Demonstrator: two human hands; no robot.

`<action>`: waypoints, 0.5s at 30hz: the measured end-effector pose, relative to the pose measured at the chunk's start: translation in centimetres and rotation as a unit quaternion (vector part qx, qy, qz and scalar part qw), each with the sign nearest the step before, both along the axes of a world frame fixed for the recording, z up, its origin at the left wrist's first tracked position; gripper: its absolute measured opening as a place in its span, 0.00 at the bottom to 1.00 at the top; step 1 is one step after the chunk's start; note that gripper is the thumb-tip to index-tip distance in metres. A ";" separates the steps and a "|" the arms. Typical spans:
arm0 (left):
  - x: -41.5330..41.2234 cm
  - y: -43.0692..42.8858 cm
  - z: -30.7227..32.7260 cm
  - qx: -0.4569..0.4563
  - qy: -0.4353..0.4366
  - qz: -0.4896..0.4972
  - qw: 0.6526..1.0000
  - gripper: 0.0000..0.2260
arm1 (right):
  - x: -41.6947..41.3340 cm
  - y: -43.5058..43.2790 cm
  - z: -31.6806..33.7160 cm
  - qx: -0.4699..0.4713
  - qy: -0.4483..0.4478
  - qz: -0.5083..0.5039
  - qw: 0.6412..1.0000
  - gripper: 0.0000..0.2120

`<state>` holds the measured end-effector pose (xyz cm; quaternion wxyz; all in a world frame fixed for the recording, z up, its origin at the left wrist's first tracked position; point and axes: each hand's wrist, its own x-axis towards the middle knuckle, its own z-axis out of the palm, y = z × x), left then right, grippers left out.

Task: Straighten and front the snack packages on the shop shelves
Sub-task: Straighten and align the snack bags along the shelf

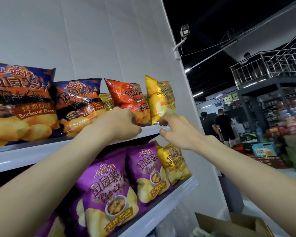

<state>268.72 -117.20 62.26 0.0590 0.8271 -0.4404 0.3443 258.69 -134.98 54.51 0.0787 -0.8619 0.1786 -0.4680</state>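
Left hand [120,124] tight on red bag [126,94], right hand [177,132] pinch-tight on yellow bag [159,98]; white shelf [41,152], dim shop [263,117].

The yellow bag [161,100] I touched was glossy, crinkled foil; the purple bags [108,194] shone likewise. The shelf [24,156] was smooth white painted metal.
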 end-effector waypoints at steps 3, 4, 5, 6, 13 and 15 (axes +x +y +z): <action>0.7 -0.7 0.4 -0.030 0.002 -0.006 1.000 0.20 | 1.5 -1.5 0.7 -0.016 -0.027 0.021 0.999 0.25; 0.9 -1.0 0.5 -0.046 -0.001 -0.006 0.999 0.21 | 1.8 -1.9 1.0 -0.021 -0.035 0.029 0.999 0.25; 1.0 -1.3 0.6 -0.065 -0.005 -0.005 0.998 0.22 | 2.2 -2.4 1.3 -0.025 -0.042 0.034 0.998 0.24; 1.0 -1.6 0.7 -0.085 -0.008 -0.005 0.996 0.24 | 2.4 -3.0 1.8 -0.029 -0.049 0.034 0.998 0.23; 1.3 -4.4 1.0 -0.137 -0.009 0.061 0.989 0.30 | 4.4 -9.6 4.5 -0.044 -0.089 0.081 0.992 0.19; 1.7 -5.3 1.7 -0.167 0.005 0.073 0.983 0.33 | 4.8 -11.6 4.9 -0.055 -0.122 0.091 0.987 0.16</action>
